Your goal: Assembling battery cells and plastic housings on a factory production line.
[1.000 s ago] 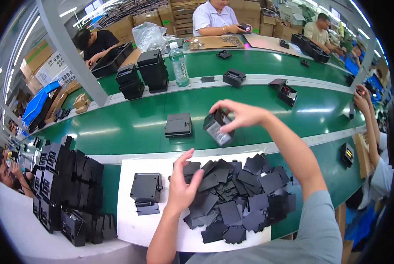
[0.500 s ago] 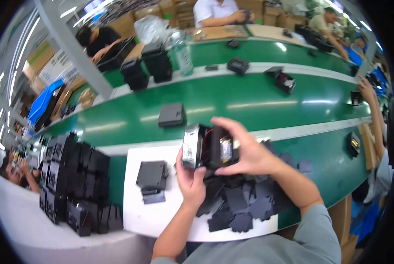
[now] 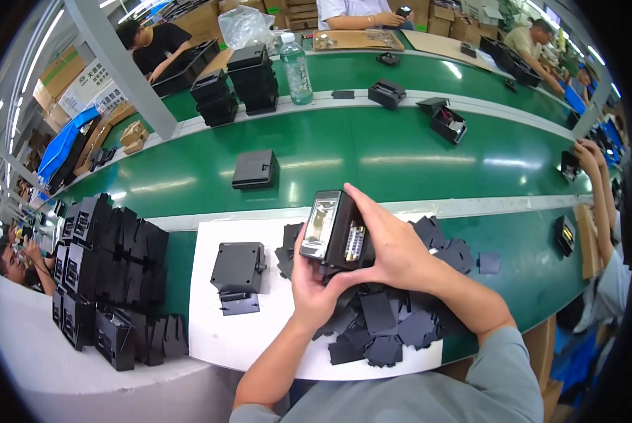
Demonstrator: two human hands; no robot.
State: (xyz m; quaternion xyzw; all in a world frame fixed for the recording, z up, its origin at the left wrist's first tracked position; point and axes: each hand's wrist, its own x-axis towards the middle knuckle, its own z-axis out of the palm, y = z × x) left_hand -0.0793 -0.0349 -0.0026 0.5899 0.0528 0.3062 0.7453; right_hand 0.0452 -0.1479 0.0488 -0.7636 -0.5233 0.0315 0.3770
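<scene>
Black plastic case (image 3: 340,229) held between both bare hands, head view.
Head view: the step in hand is judged to be a two-handed handling of the case; the next move appears to call for even pressure from both sides, fingers clear of the edges. The left hand (image 3: 312,299) cups the case from 8 o'clock; the right hand (image 3: 397,254) spans its 3 o'clock side, fingers reaching toward 1 o'clock. Both press on the case, which sits tilted between them, glossy face toward 9 o'clock; exact thumb contacts cannot be told. Loose black plates (image 3: 379,314) lie at 5 o'clock on the white board (image 3: 210,338); a black box (image 3: 237,266) rests there at 8 o'clock.
</scene>
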